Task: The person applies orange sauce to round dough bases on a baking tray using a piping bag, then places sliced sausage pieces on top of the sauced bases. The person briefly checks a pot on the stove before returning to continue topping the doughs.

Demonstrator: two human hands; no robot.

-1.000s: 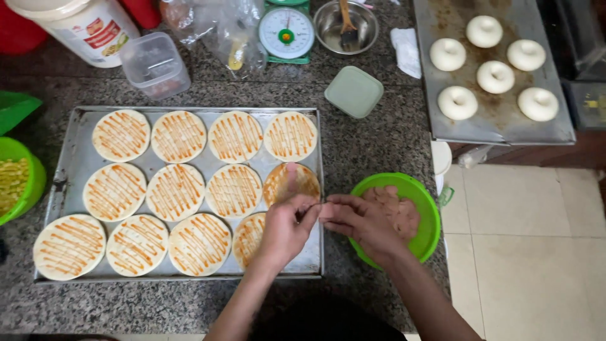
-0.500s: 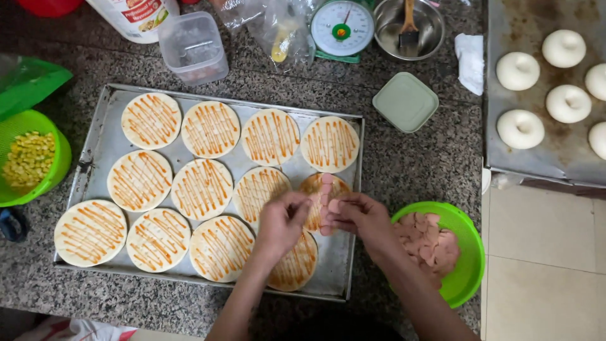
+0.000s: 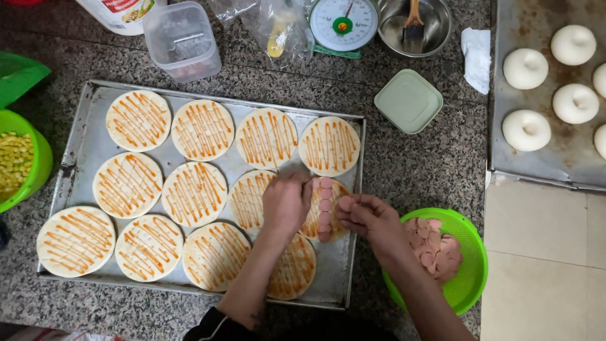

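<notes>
Pink sausage slices [image 3: 326, 208] line one dough round [image 3: 328, 211]; left hand [image 3: 287, 201] presses flat, right hand [image 3: 369, 218] pinches a slice [image 3: 346, 203]. Overlapping them evenly seems best.

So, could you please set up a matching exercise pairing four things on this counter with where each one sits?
Things:
1. sausage slices
2. corn kernels
3. brush
4. dough rings

Places:
A. metal bowl by the scale
B. green basket at the right hand
C. dark tray, far right
D. green bowl, left edge

Pairs: 1-B, 2-D, 3-A, 4-C
</notes>
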